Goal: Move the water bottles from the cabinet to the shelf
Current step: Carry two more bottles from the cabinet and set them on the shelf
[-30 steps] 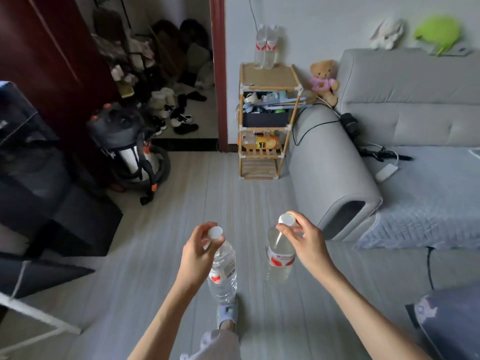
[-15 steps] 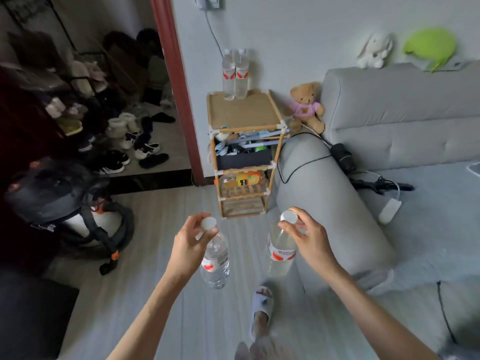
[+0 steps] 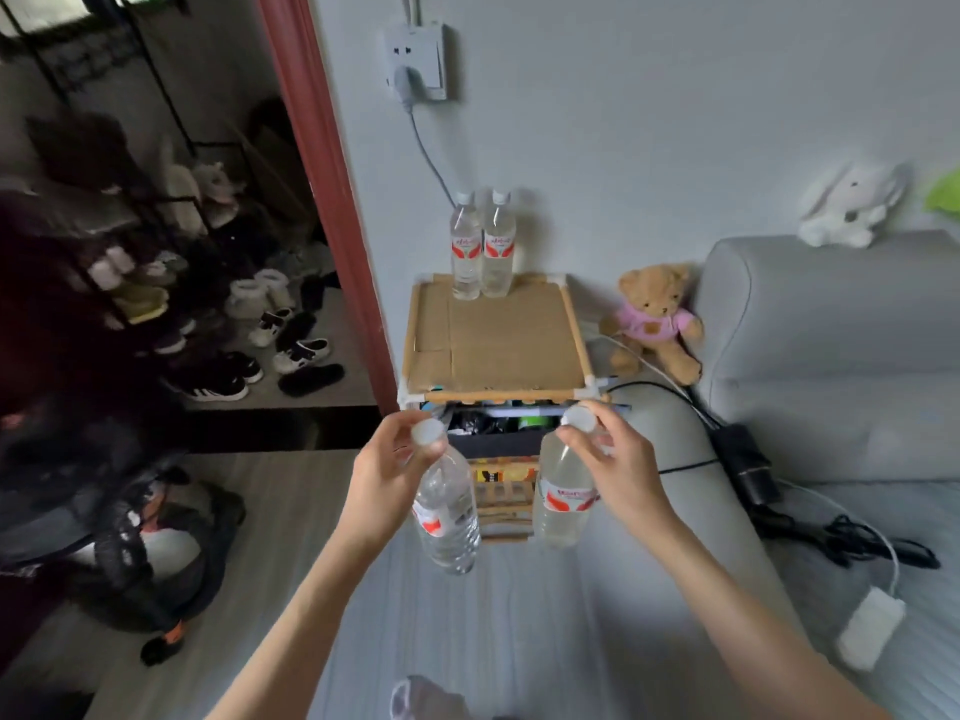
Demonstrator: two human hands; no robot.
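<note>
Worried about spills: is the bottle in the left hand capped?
Capped: a white cap sits on the bottle hanging from the left hand by its neck.

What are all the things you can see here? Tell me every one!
water bottles on shelf: 2, clear with red labels, upright side by side at the back of the shelf top
carried water bottles: 2, clear with white caps, one hanging from each hand
shelf: 1, wooden, against the wall beside the sofa
teddy bear: 1, brown in pink top, on the sofa arm
plush rabbit: 1, white, on the sofa back
sofa: 1, grey, right
wall socket: 1, white, above the shelf
shoes: many, doorway floor, left
left hand: fingers grip a cap
right hand: fingers grip a cap
</note>
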